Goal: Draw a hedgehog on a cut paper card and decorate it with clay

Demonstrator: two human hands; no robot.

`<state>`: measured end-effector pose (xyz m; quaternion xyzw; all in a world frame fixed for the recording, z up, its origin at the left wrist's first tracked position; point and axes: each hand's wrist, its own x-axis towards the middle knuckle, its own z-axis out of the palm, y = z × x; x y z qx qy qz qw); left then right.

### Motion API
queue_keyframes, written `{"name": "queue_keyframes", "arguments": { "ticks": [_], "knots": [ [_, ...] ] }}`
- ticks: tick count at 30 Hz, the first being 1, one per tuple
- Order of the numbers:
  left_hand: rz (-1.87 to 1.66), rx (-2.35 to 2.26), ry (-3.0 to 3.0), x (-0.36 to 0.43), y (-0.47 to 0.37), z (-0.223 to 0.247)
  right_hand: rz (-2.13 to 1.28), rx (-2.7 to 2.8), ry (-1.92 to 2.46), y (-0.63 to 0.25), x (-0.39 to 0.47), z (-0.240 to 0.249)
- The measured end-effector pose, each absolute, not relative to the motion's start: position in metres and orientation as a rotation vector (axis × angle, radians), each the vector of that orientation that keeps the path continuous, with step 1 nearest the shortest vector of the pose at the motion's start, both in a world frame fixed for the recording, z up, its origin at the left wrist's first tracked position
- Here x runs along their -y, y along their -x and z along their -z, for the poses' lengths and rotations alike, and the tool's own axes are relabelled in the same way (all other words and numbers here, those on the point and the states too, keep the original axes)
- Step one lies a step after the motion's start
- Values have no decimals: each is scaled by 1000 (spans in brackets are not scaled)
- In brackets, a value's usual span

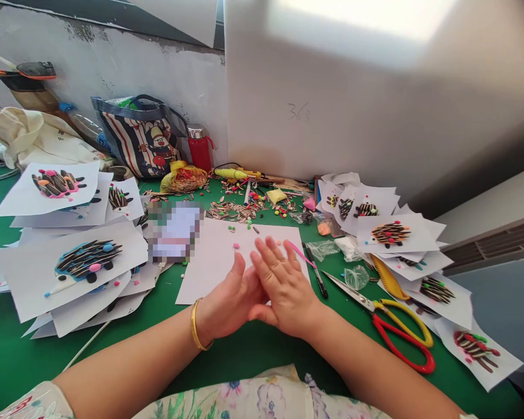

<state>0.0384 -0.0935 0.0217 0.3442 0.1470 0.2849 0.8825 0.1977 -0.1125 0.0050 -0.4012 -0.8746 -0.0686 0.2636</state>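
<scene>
Over the lower edge of a white sheet of paper (209, 256), my left hand (231, 297) and my right hand (283, 291) are laid palm against palm. The right one lies on top with its fingers straight. A gold bangle (195, 326) circles my left wrist. Anything between the palms is hidden. On the sheet sit a small pink lump (236, 246) and a seed (256, 230), both beyond my fingertips. A pink strip tool (302, 254) and a black pen (317, 272) lie by the sheet's right edge.
Seed-hedgehog pictures are stacked at left (135, 238) and right (414, 233). Scissors (375, 308) lie open at right. Behind the sheet are scattered seeds (227, 210) and a yellow clay piece (276, 195). A blurred phone (177, 233), striped bag (135, 139) and red flask (199, 151) stand farther left.
</scene>
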Motion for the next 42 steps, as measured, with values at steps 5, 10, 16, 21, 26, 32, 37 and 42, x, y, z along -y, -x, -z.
{"name": "queue_keyframes", "arguments": {
  "ticks": [5,10,16,21,26,32,37,42],
  "knots": [
    [-692,-392,-751,81,-30,-25,157,2413,1050,-198,112,-2],
    [-701,-427,-680,85,-34,-19,131,2500,836,-189,117,1],
    [-685,-299,-665,86,-34,-22,184,2370,1101,-206,108,-2],
    [-696,-392,-592,80,-30,-17,86,2547,932,-199,111,1],
    [-607,-360,-685,81,-36,-13,184,2369,1206,-211,105,-1],
    [-634,-669,-893,74,-33,-8,120,2234,1246,-225,101,1],
    [-679,-744,-1064,72,-31,-2,-81,2097,1110,-222,104,2],
    [-631,-802,-1177,73,-31,-5,-129,2022,1094,-219,105,2]
  ]
}}
